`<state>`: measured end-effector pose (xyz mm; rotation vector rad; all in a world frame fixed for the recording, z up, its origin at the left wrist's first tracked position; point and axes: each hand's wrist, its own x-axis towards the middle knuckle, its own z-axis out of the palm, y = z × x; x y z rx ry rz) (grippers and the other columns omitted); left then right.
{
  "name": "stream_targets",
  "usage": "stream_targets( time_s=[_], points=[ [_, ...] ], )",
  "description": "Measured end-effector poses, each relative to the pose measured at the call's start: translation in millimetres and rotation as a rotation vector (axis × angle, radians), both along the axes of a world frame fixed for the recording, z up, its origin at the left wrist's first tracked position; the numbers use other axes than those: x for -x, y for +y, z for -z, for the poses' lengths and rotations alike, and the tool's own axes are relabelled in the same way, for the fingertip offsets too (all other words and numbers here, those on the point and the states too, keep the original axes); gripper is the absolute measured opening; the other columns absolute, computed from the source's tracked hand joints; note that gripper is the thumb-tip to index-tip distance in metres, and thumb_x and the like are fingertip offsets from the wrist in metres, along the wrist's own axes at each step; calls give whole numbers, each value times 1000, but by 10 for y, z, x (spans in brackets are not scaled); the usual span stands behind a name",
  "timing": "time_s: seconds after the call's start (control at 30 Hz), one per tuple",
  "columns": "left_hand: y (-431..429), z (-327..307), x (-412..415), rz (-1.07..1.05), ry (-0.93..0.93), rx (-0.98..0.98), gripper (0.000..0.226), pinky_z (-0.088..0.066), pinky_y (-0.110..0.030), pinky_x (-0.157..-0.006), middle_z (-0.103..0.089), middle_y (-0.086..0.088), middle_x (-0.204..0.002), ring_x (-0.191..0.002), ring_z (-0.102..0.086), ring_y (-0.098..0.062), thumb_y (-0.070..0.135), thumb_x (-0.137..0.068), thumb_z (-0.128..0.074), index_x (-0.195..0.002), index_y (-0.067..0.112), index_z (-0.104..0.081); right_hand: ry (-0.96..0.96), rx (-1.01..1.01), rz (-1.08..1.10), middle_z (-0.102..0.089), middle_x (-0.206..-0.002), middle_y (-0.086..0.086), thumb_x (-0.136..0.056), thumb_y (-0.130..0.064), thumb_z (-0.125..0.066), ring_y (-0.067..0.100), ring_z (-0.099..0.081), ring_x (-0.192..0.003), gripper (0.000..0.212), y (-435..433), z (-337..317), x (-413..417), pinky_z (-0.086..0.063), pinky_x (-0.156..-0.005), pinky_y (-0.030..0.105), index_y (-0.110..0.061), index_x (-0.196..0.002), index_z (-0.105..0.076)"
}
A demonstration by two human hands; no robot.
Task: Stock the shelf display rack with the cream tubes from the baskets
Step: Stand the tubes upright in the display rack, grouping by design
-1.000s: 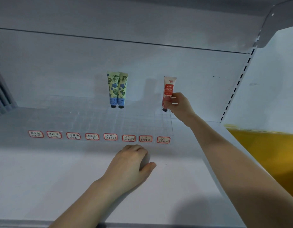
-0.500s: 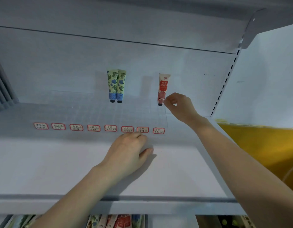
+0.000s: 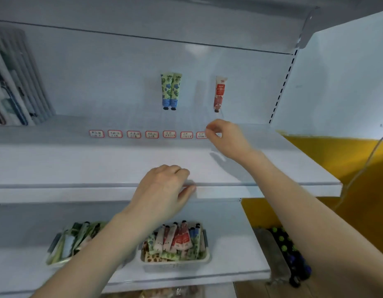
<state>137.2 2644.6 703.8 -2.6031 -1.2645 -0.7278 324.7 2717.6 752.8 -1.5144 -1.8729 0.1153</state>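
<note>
The red-and-white cream tube (image 3: 220, 93) stands upright, cap down, at the back of the clear plastic grid rack (image 3: 132, 122), in its rightmost column. Two green floral cream tubes (image 3: 171, 90) stand side by side, touching, to its left and apart from it. Red-bordered paper labels (image 3: 151, 134) line the rack front.

The right hand (image 3: 227, 136) hovers in front of the rack, clear of the red tube, fingers curled inward, holding nothing. The left hand (image 3: 164, 190) rests on the front edge of the white metal shelf (image 3: 78, 164), fingers loosely curled, empty.

On the shelf below, a white plastic basket (image 3: 177, 261) and a second basket (image 3: 55, 259) hold assorted tubes.
</note>
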Motion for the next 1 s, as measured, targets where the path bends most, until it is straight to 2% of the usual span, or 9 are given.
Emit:
stream_targets(
  time_s=[0.13,0.27,0.37,0.43,0.53,0.63,0.73,0.87,1.0],
  points=[
    [-402,177,294,-11,28,-11,30,-53,-31,-51,-68,1,-69,-60,-64,-19,39,-77,-56,-76,13,-70,16,-34,46,-69,-106,8,-94,-14,-52,22,-60,-100,21,-506,225,228,-31,-72,13,-1,-103,-65],
    [-705,347,470,29,1,15,23,-52,-34,-50,-68,-5,-70,-59,-64,-24,28,-71,-78,-80,7,-70,79,-57,32,-68,-99,7,-94,-11,-50,10,-53,-83,19,-975,457,407,-32,-71,9,-2,-98,-67],
    [-837,476,557,29,-15,45,22,-53,-35,-52,-68,-7,-72,-63,-65,-25,27,-77,-74,-81,5,-70,73,-24,26,-68,-98,6,-94,-11,-51,8,-51,-83,18,-1229,665,483,-33,-71,7,-2,-99,-66],
    [-884,561,598,20,-32,129,27,-54,-39,-64,-69,-10,-84,-78,-65,-28,29,-86,-66,-93,3,-69,71,34,36,-67,-99,6,-94,-11,-51,8,-52,-85,18,-1329,810,480,-32,-70,5,-2,-101,-66],
    [-907,716,647,-13,-81,232,34,-49,-36,-78,-66,-7,-101,-94,-61,-24,34,-94,-51,-107,6,-64,64,125,78,-67,-103,9,-95,-11,-51,13,-57,-90,21,-1374,1040,402,-34,-74,9,0,-105,-64],
    [-885,888,687,-25,-115,255,27,-50,-36,-73,-68,-10,-96,-89,-64,-29,26,-92,-57,-105,4,-66,45,215,129,-66,-110,11,-96,-15,-50,20,-60,-102,25,-1341,1289,328,-38,-80,15,-1,-113,-61],
    [-813,1076,712,-64,-114,288,19,-50,-37,-64,-69,-14,-86,-79,-65,-34,16,-85,-67,-97,1,-69,35,292,149,-64,-116,13,-96,-16,-49,22,-59,-105,29,-1276,1516,268,-38,-81,17,-1,-119,-58],
    [-681,1321,649,-109,-116,357,31,-50,-38,-74,-68,-16,-103,-92,-64,-34,18,-89,-61,-116,2,-64,71,368,163,-63,-116,14,-95,-16,-50,24,-59,-103,30,-1153,1793,178,-37,-78,15,0,-119,-57],
    [-520,1628,561,-150,-98,406,37,-49,-37,-77,-65,-14,-111,-97,-62,-32,22,-93,-54,-126,5,-57,89,433,175,-64,-115,14,-94,-14,-52,25,-60,-103,29,-989,2120,112,-34,-74,12,1,-118,-57]
  ],
)
